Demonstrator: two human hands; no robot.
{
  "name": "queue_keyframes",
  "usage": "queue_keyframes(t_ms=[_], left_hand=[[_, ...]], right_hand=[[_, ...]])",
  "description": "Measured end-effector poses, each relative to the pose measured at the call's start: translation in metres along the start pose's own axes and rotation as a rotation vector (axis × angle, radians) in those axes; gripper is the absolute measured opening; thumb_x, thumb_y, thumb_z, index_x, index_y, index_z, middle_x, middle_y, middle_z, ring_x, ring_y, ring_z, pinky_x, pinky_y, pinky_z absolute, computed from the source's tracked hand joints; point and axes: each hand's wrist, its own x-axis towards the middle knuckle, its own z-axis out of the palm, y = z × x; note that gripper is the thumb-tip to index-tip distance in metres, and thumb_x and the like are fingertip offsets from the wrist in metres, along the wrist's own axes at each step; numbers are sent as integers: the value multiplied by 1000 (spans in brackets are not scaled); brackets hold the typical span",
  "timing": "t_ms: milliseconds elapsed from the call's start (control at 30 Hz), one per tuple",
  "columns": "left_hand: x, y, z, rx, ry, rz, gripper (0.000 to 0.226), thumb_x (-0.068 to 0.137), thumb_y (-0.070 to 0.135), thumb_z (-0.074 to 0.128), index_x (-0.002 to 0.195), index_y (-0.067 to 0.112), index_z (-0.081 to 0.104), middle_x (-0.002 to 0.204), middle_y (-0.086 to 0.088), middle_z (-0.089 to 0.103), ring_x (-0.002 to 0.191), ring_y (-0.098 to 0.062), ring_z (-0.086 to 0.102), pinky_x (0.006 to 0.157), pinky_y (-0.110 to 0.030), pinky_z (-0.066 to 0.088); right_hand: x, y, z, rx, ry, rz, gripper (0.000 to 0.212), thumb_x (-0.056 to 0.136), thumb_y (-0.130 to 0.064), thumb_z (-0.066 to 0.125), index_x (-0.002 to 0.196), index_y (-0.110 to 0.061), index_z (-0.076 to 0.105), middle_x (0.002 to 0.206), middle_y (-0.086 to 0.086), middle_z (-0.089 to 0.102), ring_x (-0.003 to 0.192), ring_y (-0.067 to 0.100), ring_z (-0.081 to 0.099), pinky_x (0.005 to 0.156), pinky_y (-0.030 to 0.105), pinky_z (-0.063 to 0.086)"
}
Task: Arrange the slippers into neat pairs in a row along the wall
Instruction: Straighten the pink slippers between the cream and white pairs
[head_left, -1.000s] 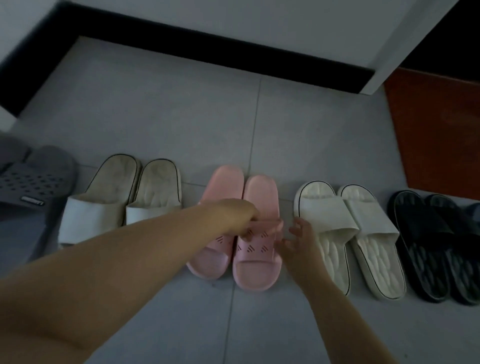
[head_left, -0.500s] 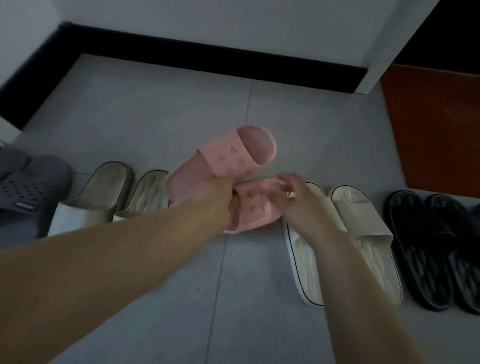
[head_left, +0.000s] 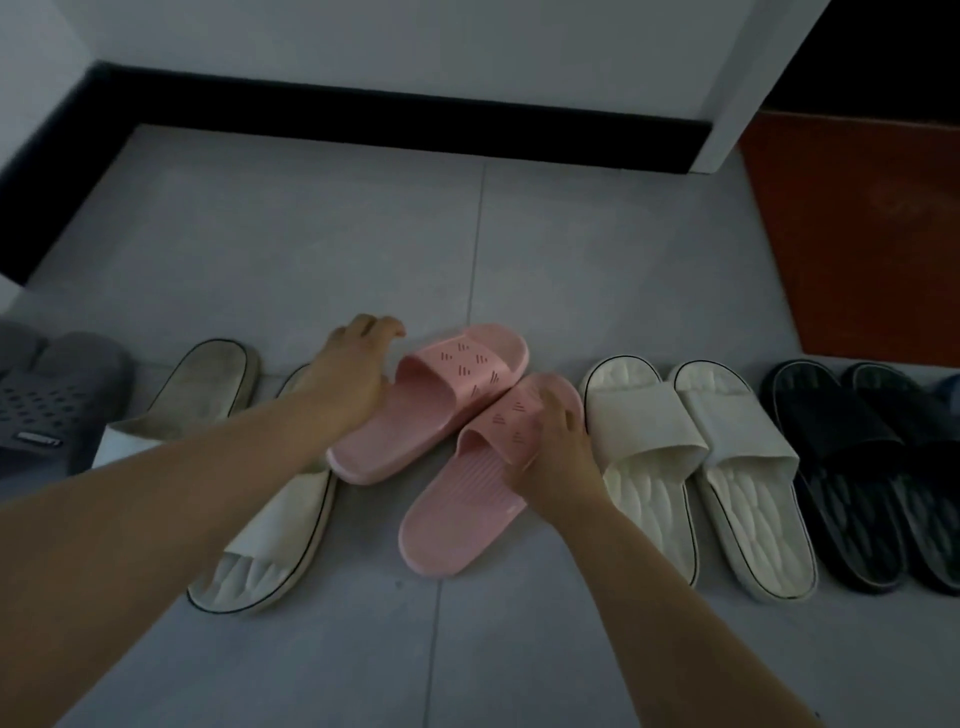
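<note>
Two pink slippers lie on the grey tiled floor in the middle of a row, toes toward the wall and angled to the right. The left pink slipper (head_left: 441, 400) sits skewed, its toe touching the strap of the right pink slipper (head_left: 457, 519). My left hand (head_left: 358, 374) touches the left one's outer side with the thumb, its fingers loosely curled above the floor. My right hand (head_left: 556, 447) grips the right one's strap, fingers over it and thumb at its opening.
Left of the pink pair lies a cream pair (head_left: 275, 540), partly under my left arm, and grey slippers (head_left: 47, 395) at the edge. Right of it are a white pair (head_left: 644, 452) and a black pair (head_left: 841, 457). A black skirting board (head_left: 415, 124) lines the wall; a red mat (head_left: 857, 234) lies right.
The pink slippers were lifted off the floor, turned round and set down again with toes toward the wall. My left hand has let go of its slipper.
</note>
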Motion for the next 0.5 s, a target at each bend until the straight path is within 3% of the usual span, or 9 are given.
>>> queue_keyframes(t_ms=[100, 200, 300, 500], left_hand=[[13, 10, 5, 28, -133, 63, 71, 90, 0, 45, 148, 29, 16, 158, -7, 17, 141, -32, 25, 116, -43, 26], [26, 29, 22, 121, -229, 90, 60, 95, 10, 35, 147, 32, 17, 151, -14, 30, 133, -34, 39, 112, -43, 32], [33, 40, 26, 247, -208, 43, 53, 97, 16, 29, 146, 33, 20, 140, -17, 42, 125, -36, 45, 107, -42, 37], [32, 40, 25, 313, -229, 33, 53, 98, 18, 30, 147, 33, 17, 136, -19, 44, 122, -37, 47, 103, -40, 38]], right_hand=[[-6, 4, 0, 6, 36, 3, 91, 70, -4, 64, 144, -20, 15, 149, 8, 22, 135, 29, 30, 105, 35, 34], [-13, 9, 4, -6, 81, 38, 88, 68, -9, 67, 142, -18, 18, 147, 10, 25, 134, 31, 29, 110, 37, 31], [-20, 16, 9, 13, 57, 100, 85, 73, -15, 65, 143, -16, 16, 148, 11, 23, 135, 32, 27, 111, 41, 31], [-24, 25, 0, 240, 29, 118, 99, 72, -25, 72, 148, -22, 9, 148, 4, 28, 133, 24, 36, 106, 41, 39]])
